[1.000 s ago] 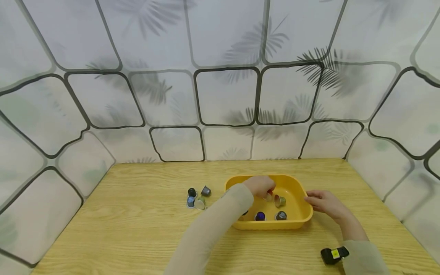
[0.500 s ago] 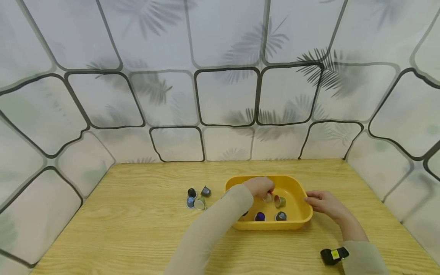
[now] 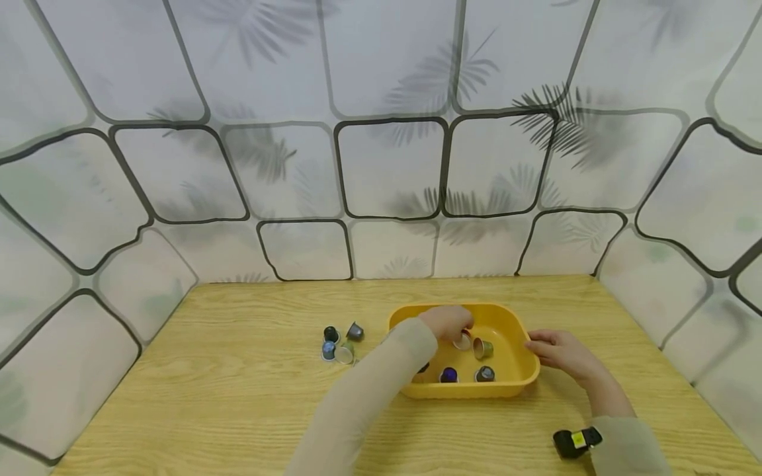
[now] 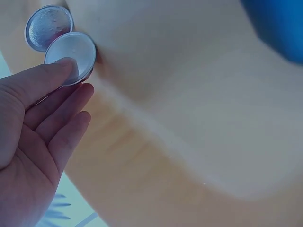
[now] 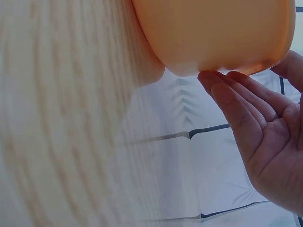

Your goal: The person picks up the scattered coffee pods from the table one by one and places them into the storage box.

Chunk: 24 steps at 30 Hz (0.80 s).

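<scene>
My left hand (image 3: 446, 322) reaches into a yellow tray (image 3: 470, 391). In the left wrist view it pinches a coffee capsule (image 4: 81, 53), thumb on the silver lid and fingers behind. A second capsule (image 4: 45, 23) lies right beside it, lid showing. The head view shows a pale lid (image 3: 462, 341) below my fingers; which of the two capsules it belongs to, I cannot tell. At the tray's right end, my right hand (image 3: 565, 356) rests its nearly straight fingers (image 5: 236, 101) against the outer wall. A green capsule (image 3: 483, 348) lies on its side in the tray.
Along the tray's front wall stand a purple capsule (image 3: 449, 375) and a dark grey one (image 3: 485, 374); another is partly behind my left sleeve. Several more capsules (image 3: 329, 350) cluster on the wooden table (image 3: 226, 383) left of the tray. A patterned backdrop (image 3: 393, 244) surrounds the table.
My left hand has shifted very slightly, and more of the pale lid below its fingers shows. The right hand and the tray stay in place.
</scene>
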Each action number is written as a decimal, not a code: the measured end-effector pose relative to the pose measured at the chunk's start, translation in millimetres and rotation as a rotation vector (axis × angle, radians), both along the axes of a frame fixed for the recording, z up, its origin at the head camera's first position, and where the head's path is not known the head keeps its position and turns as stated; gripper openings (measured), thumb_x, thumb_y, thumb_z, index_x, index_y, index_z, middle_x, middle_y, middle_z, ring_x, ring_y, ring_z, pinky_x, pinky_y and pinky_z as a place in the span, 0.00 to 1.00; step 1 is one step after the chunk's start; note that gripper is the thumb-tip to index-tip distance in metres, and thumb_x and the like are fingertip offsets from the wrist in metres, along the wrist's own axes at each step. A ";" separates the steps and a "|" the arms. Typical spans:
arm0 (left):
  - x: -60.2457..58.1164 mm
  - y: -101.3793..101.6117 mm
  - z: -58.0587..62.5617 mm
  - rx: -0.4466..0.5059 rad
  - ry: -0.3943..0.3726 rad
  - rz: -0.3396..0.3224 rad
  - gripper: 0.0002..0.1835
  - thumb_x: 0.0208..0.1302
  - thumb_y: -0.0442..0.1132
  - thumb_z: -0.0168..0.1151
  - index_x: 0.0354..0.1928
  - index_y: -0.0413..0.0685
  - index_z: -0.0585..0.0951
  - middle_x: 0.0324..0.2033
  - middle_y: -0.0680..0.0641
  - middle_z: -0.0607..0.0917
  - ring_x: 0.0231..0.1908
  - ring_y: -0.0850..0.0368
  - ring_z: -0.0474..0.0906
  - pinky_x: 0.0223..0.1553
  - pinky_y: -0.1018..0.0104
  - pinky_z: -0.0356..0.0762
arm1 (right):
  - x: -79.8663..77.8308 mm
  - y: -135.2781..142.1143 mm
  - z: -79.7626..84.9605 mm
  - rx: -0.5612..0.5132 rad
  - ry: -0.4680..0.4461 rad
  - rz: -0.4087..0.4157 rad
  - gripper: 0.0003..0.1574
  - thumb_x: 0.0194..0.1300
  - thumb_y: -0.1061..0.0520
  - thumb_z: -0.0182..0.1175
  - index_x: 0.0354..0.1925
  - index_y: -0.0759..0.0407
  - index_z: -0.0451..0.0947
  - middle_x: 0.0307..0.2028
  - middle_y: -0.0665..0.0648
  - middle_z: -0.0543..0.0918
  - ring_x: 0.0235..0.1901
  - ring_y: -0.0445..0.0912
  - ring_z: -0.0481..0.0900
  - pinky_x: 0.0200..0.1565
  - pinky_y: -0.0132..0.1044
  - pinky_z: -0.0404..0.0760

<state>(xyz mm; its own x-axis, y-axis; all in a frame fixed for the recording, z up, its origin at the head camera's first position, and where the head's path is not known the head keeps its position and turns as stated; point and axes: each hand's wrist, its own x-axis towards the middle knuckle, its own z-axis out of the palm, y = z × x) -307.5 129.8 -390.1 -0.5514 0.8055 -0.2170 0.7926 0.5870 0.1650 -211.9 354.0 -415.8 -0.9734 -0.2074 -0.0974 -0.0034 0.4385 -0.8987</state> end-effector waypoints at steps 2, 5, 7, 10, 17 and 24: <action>0.2 -0.3 2.1 -0.006 -0.003 0.006 0.06 0.57 0.32 0.58 0.26 0.49 0.73 0.21 0.54 0.69 0.22 0.63 0.59 0.23 0.73 0.56 | -0.2 -0.1 0.1 0.003 0.004 0.003 0.32 0.65 0.54 0.49 0.54 0.82 0.60 0.50 0.74 0.70 0.46 0.54 0.74 0.44 0.40 0.75; -0.6 0.0 4.1 -0.021 0.008 0.005 0.05 0.57 0.35 0.59 0.36 0.50 0.78 0.30 0.55 0.77 0.27 0.63 0.65 0.27 0.73 0.63 | -0.4 -0.3 0.0 0.006 0.006 0.000 0.31 0.65 0.54 0.49 0.54 0.82 0.61 0.50 0.74 0.70 0.46 0.53 0.74 0.44 0.40 0.75; -1.5 0.3 4.6 -0.029 0.024 0.005 0.09 0.57 0.37 0.60 0.41 0.50 0.78 0.36 0.55 0.79 0.31 0.63 0.70 0.31 0.74 0.67 | -0.2 -0.4 0.2 0.009 0.009 0.002 0.31 0.65 0.54 0.49 0.54 0.82 0.61 0.50 0.73 0.70 0.46 0.53 0.74 0.44 0.40 0.75; -2.9 0.3 5.8 -0.035 0.049 0.007 0.12 0.58 0.37 0.59 0.45 0.50 0.78 0.40 0.54 0.79 0.37 0.64 0.73 0.37 0.74 0.70 | 0.0 -0.5 0.7 0.011 0.013 0.009 0.31 0.65 0.55 0.49 0.54 0.82 0.61 0.49 0.74 0.70 0.46 0.53 0.74 0.44 0.41 0.75; -5.9 -1.4 14.1 -0.028 0.068 -0.006 0.13 0.59 0.35 0.58 0.46 0.47 0.78 0.40 0.53 0.79 0.38 0.62 0.72 0.37 0.74 0.69 | 0.5 -1.9 1.8 0.013 0.012 0.006 0.31 0.65 0.54 0.49 0.54 0.82 0.61 0.50 0.73 0.70 0.46 0.54 0.74 0.44 0.40 0.75; -7.3 -9.6 28.4 0.073 0.036 -0.015 0.16 0.59 0.34 0.57 0.50 0.43 0.76 0.42 0.49 0.78 0.41 0.60 0.72 0.42 0.74 0.68 | 1.6 -3.1 2.7 0.012 0.011 0.020 0.31 0.66 0.55 0.48 0.54 0.83 0.60 0.49 0.74 0.70 0.46 0.54 0.74 0.44 0.41 0.75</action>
